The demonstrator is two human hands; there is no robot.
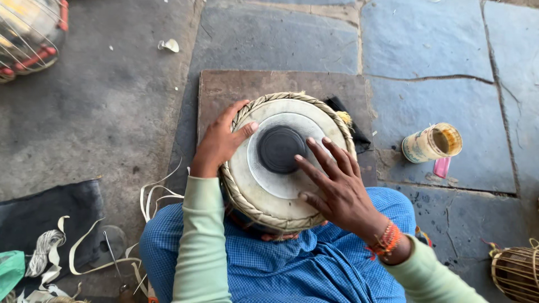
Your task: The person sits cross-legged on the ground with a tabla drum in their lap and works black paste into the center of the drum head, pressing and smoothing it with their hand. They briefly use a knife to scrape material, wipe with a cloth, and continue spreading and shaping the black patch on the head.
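Observation:
A small hand drum (264,185) with a pale skin head, a black round patch in the middle and a braided rim rests on my lap, tilted toward me. My left hand (220,141) grips the drum's left rim, thumb laid on the skin. My right hand (336,188) lies flat on the right side of the skin, fingers spread and pointing at the black patch. I wear pale green sleeves, blue checked cloth over my legs, and orange threads on the right wrist.
A brown board (224,90) lies under the drum on grey stone slabs. An open tin can (431,143) lies on its side at right, with a pink scrap beside it. Another drum (28,33) sits top left, a laced drum shell (516,272) bottom right. Leather strips, cord and a dark cloth (45,219) lie at left.

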